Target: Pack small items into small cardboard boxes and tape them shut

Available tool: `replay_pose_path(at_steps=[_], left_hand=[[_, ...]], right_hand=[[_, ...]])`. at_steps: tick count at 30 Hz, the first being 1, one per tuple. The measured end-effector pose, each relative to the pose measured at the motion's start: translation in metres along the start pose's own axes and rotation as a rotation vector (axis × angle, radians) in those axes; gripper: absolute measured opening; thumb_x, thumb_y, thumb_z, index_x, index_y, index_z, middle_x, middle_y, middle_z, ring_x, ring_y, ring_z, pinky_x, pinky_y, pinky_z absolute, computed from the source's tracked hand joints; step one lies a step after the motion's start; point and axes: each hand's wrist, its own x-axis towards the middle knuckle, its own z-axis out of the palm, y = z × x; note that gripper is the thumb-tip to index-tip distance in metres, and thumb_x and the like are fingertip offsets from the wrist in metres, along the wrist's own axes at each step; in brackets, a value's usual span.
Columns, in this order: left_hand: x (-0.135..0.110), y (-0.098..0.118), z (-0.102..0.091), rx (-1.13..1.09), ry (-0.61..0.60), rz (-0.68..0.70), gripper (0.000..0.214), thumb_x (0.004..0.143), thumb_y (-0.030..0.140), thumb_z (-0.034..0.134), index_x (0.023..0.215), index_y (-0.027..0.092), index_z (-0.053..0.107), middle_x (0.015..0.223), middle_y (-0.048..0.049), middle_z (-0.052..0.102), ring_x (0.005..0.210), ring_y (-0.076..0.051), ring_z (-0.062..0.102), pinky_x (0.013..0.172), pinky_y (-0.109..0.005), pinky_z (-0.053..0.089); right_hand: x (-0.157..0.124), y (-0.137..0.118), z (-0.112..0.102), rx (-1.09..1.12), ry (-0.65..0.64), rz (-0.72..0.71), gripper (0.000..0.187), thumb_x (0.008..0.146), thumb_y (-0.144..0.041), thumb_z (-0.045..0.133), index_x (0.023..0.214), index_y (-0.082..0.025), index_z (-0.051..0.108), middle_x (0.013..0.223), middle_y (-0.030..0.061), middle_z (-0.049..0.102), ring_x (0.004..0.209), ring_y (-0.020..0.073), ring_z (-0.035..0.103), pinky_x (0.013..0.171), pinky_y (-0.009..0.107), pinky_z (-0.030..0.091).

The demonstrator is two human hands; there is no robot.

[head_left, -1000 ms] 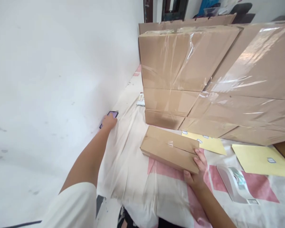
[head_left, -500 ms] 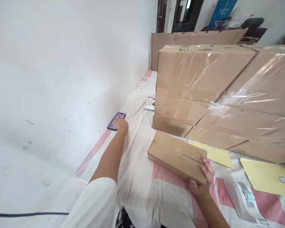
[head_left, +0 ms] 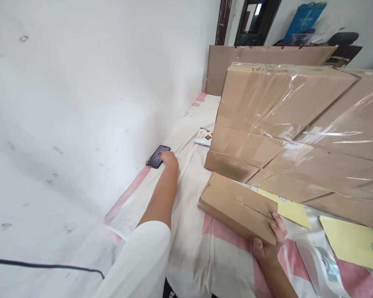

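A phone [head_left: 156,159] lies flat beside the wall, its screen facing up and its lower end blurred. My left hand [head_left: 170,159] reaches to its right edge, fingertips bent over the screen; the hand is not wrapped round the phone, and the far fingers are hidden. A flat brown cardboard box [head_left: 233,203] is in my right hand [head_left: 272,236]. The thumb presses the near side while the fingers lie over the top at its right end.
Behind the box stands a large tape-wrapped cardboard carton [head_left: 286,124]. A small printed packet [head_left: 204,136] pokes out at its left. Yellow sheets [head_left: 354,238] and a white tape dispenser [head_left: 317,269] lie at right. A white wall [head_left: 81,103] rises on the left, with a black cable [head_left: 46,265] below.
The whole view has shifted, moving things rightward. My left hand's fingers have drawn back a little toward the phone's right edge. My right hand keeps its hold on the box.
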Motion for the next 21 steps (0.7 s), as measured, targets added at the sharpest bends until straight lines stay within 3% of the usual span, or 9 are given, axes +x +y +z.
replay_pose_path(at_steps=[10, 21], left_hand=[[-0.011, -0.001, -0.003, -0.016, 0.017, 0.021, 0.042, 0.096, 0.039, 0.064, 0.131, 0.017, 0.059, 0.132, -0.0121, 0.062, 0.113, -0.025, 0.064, 0.093, -0.046, 0.058], [-0.010, -0.001, 0.007, -0.015, 0.078, 0.184, 0.041, 0.098, 0.041, 0.061, 0.131, 0.016, 0.058, 0.122, -0.0106, 0.065, 0.103, -0.022, 0.066, 0.088, -0.042, 0.059]], right_hand=[[0.001, -0.003, 0.000, 0.010, -0.006, 0.050, 0.059, 0.091, -0.042, 0.064, 0.144, -0.026, 0.046, 0.148, 0.0171, 0.048, 0.135, 0.0385, 0.050, 0.107, 0.068, 0.040], [-0.010, 0.007, 0.001, 0.010, 0.038, 0.041, 0.060, 0.091, -0.049, 0.065, 0.144, -0.027, 0.047, 0.145, 0.0163, 0.049, 0.134, 0.0385, 0.051, 0.111, 0.070, 0.038]])
